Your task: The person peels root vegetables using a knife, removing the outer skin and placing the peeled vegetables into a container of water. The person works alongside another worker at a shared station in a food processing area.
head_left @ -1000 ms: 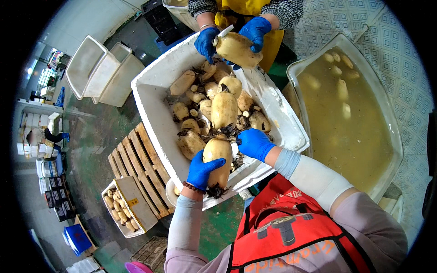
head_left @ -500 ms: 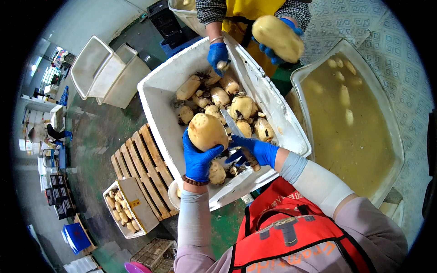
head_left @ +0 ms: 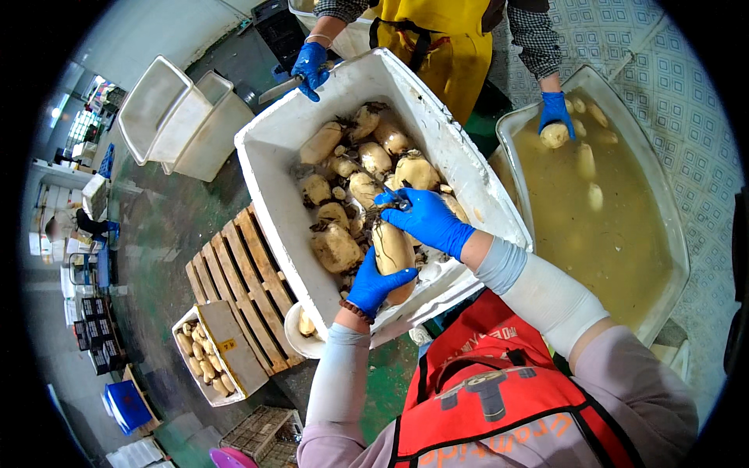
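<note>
Above a green floor (head_left: pixel 388 373), a white tub (head_left: pixel 269 168) held heaped lotus roots (head_left: pixel 374 158); over it, a worker's blue-gloved left hand (head_left: pixel 376 285) clasped one lotus root (head_left: pixel 395 248) while the right hand (head_left: pixel 431 223) gripped what appeared to be a knife (head_left: pixel 378 182) at its upper end.

Roots (head_left: pixel 374 159) in tub (head_left: pixel 275 168) | basin (head_left: pixel 677 253) right of tub | pallet (head_left: pixel 256 290) left (box (head_left: pixel 240 359) of roots beside it)

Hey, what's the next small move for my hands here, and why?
Probably trim the dark, stringy growth from the upper end of the pale, oblong lotus root. Your blue-gloved right hand holds the narrow-bladed knife close to that end, while your blue-gloved left hand grips the root lower down.
</note>
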Available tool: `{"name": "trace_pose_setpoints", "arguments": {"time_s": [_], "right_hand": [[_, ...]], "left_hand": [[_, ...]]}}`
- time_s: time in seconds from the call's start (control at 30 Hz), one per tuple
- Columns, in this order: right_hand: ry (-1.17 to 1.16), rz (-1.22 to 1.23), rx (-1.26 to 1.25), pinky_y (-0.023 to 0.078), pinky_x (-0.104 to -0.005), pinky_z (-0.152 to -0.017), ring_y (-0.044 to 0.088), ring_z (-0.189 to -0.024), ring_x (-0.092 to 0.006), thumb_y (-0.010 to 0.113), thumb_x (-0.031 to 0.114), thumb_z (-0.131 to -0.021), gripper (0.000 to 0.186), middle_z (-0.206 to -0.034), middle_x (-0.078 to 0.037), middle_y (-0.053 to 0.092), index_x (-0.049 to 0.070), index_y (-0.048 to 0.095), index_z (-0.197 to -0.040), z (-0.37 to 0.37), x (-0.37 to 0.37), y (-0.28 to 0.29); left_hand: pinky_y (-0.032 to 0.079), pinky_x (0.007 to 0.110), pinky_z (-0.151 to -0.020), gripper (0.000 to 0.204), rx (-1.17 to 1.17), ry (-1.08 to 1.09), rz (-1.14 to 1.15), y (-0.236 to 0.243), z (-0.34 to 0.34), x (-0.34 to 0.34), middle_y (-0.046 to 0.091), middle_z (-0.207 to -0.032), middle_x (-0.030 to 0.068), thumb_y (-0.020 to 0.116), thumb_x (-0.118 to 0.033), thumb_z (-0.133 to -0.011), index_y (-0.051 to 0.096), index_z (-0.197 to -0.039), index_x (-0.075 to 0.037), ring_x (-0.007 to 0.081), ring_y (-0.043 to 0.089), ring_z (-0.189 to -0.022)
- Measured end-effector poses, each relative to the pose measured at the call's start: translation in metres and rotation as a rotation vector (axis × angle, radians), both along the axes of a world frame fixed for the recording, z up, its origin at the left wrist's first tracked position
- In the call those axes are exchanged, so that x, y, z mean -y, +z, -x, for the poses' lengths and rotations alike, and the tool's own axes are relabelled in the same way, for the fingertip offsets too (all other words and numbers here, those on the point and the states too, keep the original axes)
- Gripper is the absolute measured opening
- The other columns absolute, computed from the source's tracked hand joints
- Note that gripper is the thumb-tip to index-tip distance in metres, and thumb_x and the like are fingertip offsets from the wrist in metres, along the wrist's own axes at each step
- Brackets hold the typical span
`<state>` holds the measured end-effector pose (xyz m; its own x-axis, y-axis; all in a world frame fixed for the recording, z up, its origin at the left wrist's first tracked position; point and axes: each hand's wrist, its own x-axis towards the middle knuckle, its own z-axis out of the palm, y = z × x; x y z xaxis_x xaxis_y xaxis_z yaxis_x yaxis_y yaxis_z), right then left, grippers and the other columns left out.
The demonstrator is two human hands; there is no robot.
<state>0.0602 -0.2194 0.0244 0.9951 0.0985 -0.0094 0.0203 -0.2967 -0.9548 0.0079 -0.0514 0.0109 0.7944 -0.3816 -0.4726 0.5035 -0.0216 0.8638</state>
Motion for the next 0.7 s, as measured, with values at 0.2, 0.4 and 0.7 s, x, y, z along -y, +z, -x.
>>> {"name": "trace_pose_setpoints", "arguments": {"time_s": [0.2,0.4,0.7], "right_hand": [[0.014,0.294,0.116,0.050,-0.0316,-0.061,0.062,-0.067,-0.0212,0.064,0.017,-0.076,0.026,-0.079,-0.012,0.065,0.012,0.064,-0.102,0.030,0.020,0.026],[0.117,0.746,0.075,0.049,-0.0412,-0.058,0.060,-0.066,-0.0328,0.058,0.015,-0.071,0.023,-0.075,-0.015,0.062,0.016,0.065,-0.092,0.046,0.020,0.015],[0.147,0.822,-0.092,0.048,-0.0450,-0.060,0.060,-0.067,-0.0352,0.056,0.016,-0.069,0.013,-0.072,-0.017,0.061,0.010,0.065,-0.077,0.041,0.032,-0.046]], "left_hand": [[0.048,0.034,-0.082,0.073,0.074,0.088,0.043,-0.009,0.005,-0.013,0.057,-0.108,0.0115,0.080,-0.012,-0.059,0.042,-0.121,-0.001,0.0220,0.057,-0.095],[0.047,0.034,-0.083,0.075,0.125,0.066,-0.020,-0.006,0.007,-0.013,0.055,-0.108,0.0104,0.080,-0.012,-0.056,0.042,-0.120,-0.001,0.0212,0.056,-0.096],[0.045,0.034,-0.087,0.085,0.325,0.022,-0.321,-0.006,0.018,-0.021,0.054,-0.115,0.0125,0.084,-0.018,-0.050,0.042,-0.122,-0.001,0.0210,0.055,-0.101]]}}
